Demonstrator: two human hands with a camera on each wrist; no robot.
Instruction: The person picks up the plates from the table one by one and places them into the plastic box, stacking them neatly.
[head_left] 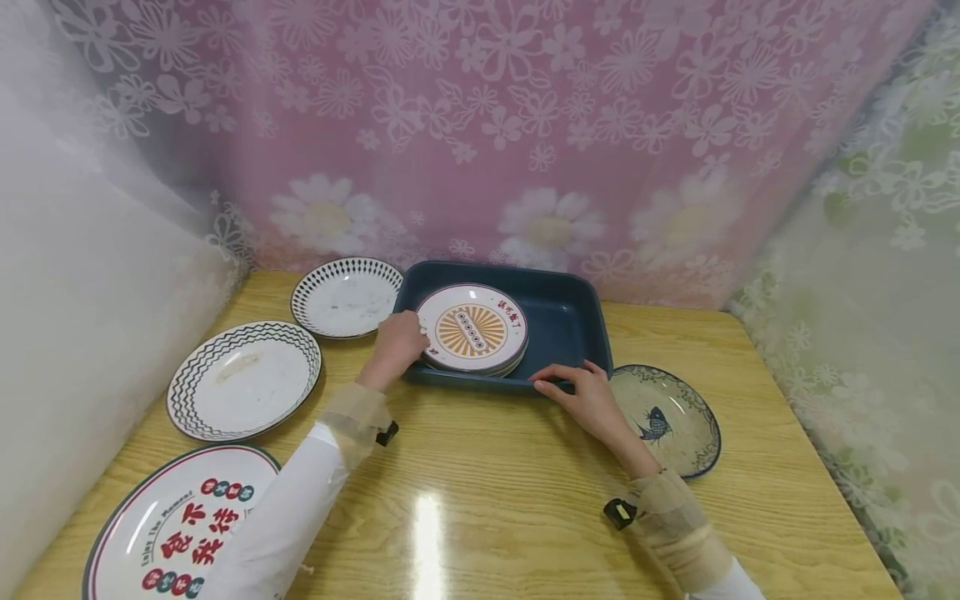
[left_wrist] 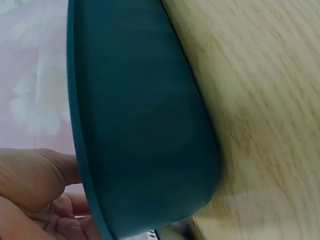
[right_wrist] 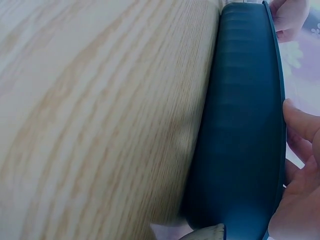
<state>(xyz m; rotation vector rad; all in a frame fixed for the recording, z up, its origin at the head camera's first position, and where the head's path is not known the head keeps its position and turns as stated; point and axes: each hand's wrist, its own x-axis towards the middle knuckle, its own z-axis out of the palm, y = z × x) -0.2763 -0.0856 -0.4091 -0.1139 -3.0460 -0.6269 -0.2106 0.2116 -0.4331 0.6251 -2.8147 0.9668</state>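
Note:
A dark blue rectangular tub stands on the table with a stack of plates in its left half. The top plate is white with an orange sunburst and red characters. At the tub's front left corner, my left hand grips the rim, its fingers curled. My right hand holds the front rim near the right corner. Seen from the left wrist, the thumb meets the rim from beside it; the right wrist view shows the right thumb on the rim and fingers behind it.
Left of the tub lie a diamond-edged plate, a zigzag-edged plate and a large plate with red characters, partly under my left sleeve. A fish-patterned plate lies right. A pink flowered curtain hangs behind the wooden table.

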